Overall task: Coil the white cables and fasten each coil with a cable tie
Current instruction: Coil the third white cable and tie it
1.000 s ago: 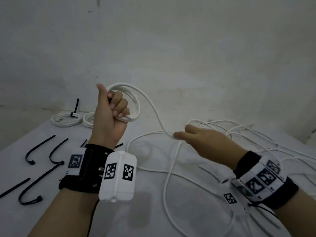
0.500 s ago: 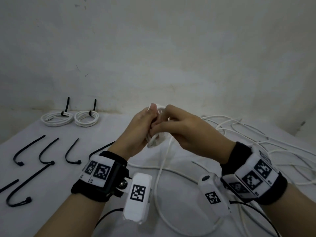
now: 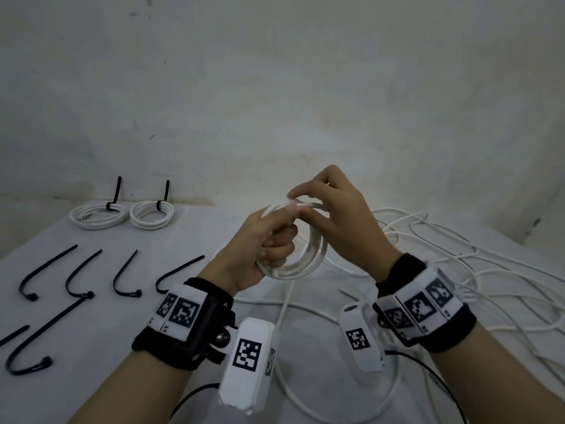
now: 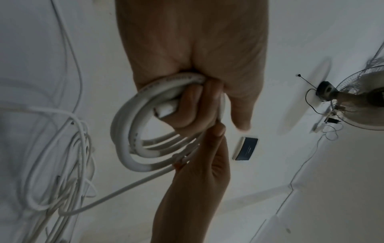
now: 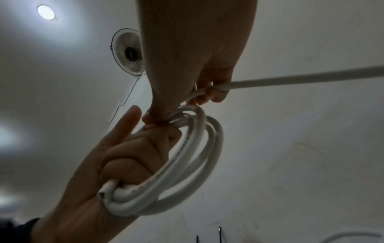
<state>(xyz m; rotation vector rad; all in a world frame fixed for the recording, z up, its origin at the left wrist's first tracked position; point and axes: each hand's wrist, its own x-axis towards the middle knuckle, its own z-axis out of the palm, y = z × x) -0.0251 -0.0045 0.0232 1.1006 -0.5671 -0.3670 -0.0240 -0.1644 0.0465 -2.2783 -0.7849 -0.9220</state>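
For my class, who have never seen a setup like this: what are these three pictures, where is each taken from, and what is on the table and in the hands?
No machine here: a person works with bare hands, wearing cameras. One picture comes from the head, one from each wrist, looking along the fingers. The left hand grips a half-wound coil of white cable. The right hand pinches the loose strand, laying it onto the coil. On the table lie two finished coils with black ties, spare cable ties, and tangled loose cable.

Light is dim and flat throughout, greyish on the wall (image 3: 305, 87). A round ceiling lamp (image 5: 45, 12) glares in the right wrist view, leaving both hands there backlit and dark. Wide-angle edges bend; the moving fingertips (image 3: 292, 206) blur slightly.
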